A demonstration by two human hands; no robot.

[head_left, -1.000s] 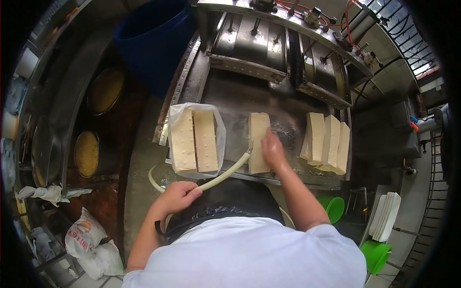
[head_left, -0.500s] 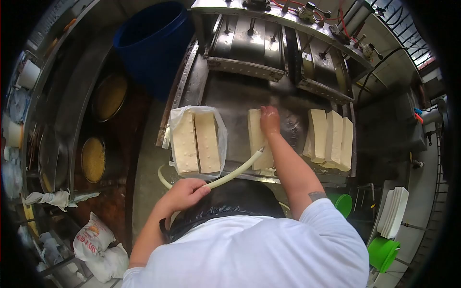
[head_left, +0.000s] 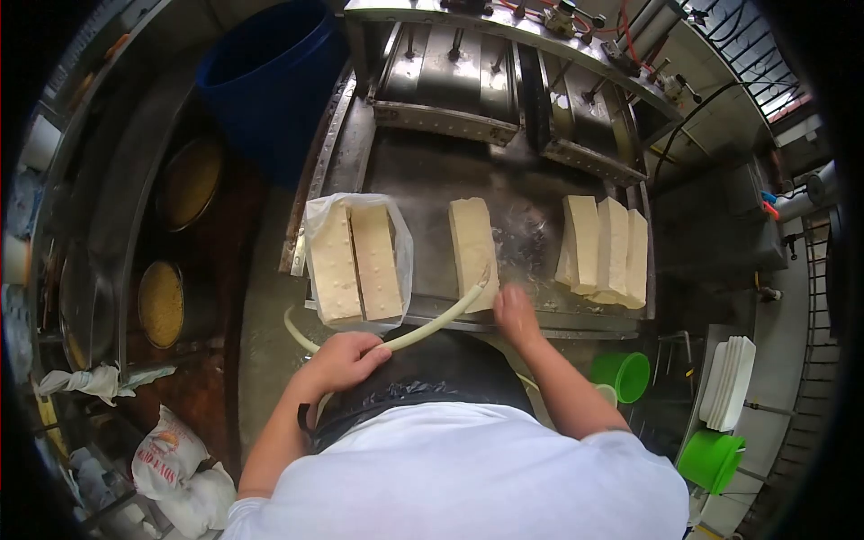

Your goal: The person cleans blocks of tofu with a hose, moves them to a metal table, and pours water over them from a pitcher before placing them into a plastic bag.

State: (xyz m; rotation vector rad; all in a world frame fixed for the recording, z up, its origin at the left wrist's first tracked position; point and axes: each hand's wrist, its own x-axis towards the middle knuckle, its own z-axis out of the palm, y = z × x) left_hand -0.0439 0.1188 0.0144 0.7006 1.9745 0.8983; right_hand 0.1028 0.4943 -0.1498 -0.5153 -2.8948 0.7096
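Note:
My left hand (head_left: 349, 358) is wrapped round a pale hose (head_left: 423, 331), whose end lies over the lower part of a long cream tofu block (head_left: 470, 238). My right hand (head_left: 515, 312) is beside that block's near end, at the front edge of the steel table (head_left: 423, 189); motion blurs its fingers. On the left, two tofu slabs (head_left: 335, 261) lie side by side in a clear plastic bag (head_left: 405, 236). Several more tofu blocks (head_left: 612, 247) lean together on the right. Water wets the steel to the right of the middle block.
Steel press plates (head_left: 450, 81) stand across the back of the table. A blue barrel (head_left: 270, 99) is at the back left, above round tubs of yellow material (head_left: 162, 304). Green buckets (head_left: 621, 376) and stacked white trays (head_left: 729, 382) stand low on the right.
My right hand has come off the middle tofu block's far part and drawn back toward me to its near end. My left hand keeps holding the hose; the view has shifted slightly.

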